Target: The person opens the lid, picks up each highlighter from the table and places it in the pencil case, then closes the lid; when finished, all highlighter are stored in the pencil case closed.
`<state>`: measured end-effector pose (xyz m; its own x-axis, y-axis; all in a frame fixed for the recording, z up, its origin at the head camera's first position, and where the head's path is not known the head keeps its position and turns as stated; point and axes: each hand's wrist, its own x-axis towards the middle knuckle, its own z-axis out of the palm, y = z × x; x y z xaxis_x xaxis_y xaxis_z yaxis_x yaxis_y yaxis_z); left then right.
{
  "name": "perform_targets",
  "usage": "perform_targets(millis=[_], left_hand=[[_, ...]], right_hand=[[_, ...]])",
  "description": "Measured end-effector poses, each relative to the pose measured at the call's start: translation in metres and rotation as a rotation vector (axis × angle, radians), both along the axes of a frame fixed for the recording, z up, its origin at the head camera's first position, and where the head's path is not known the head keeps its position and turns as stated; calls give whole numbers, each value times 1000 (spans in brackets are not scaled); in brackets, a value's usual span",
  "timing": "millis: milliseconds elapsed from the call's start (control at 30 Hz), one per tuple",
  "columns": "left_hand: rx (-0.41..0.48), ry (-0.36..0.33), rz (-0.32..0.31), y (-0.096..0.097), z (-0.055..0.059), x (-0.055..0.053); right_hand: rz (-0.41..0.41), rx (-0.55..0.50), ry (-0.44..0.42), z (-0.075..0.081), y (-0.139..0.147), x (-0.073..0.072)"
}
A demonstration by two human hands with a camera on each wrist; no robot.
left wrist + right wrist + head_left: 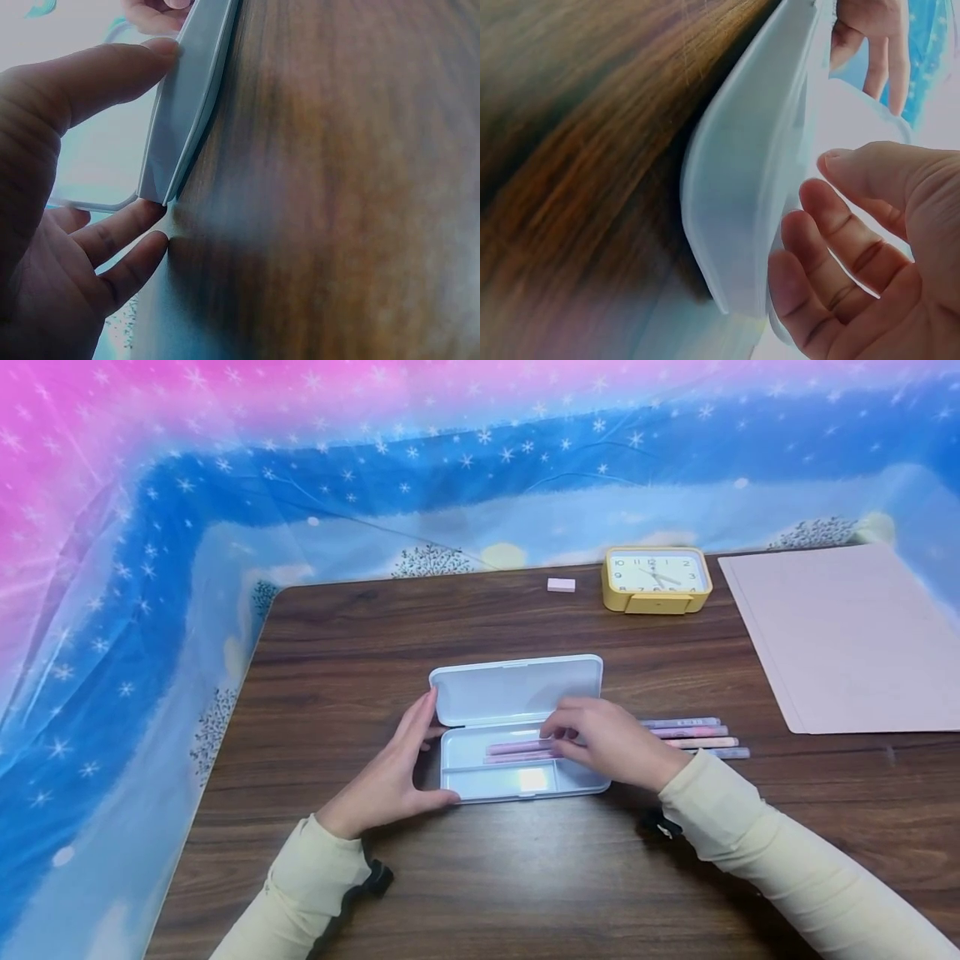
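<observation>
A white pencil case (501, 795) lies with its lid raised on the table. Two pink pens (517, 747) lie in its back compartment, their right ends near the right hand. My left hand (390, 768) holds the case's left end, thumb on the front wall and fingers spread around the end and the lid corner. Over the right half of the case is my right hand (600, 739), its fingers loosely bent above the compartment. In the right wrist view, thumb and fingers (810, 232) stand apart at the rim with nothing visible between them.
Several pens (693, 732) lie side by side on the dark wooden table (360, 635), right of the case. Behind stand a small pink eraser (561, 585) and a yellow alarm clock (657, 581). A pale pink board (855, 639) covers the right back. A patterned cloth (420, 460) hangs behind.
</observation>
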<state>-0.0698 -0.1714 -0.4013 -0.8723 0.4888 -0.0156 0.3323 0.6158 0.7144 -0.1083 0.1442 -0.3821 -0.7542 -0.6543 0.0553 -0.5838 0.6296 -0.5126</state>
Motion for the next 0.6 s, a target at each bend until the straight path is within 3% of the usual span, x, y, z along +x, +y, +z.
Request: perform_targets(millis=[167, 300, 467, 600], left_hand=[[-5, -6, 4, 0, -1, 0], [-5, -13, 3, 1, -1, -1], [5, -8, -3, 0, -1, -1], [10, 0, -8, 0, -1, -1]], right_hand=[[-14, -9, -3, 8, 10, 1], [-36, -69, 70, 16, 30, -3], [-122, -85, 118, 28, 68, -11], [-192, -56, 145, 27, 100, -19]])
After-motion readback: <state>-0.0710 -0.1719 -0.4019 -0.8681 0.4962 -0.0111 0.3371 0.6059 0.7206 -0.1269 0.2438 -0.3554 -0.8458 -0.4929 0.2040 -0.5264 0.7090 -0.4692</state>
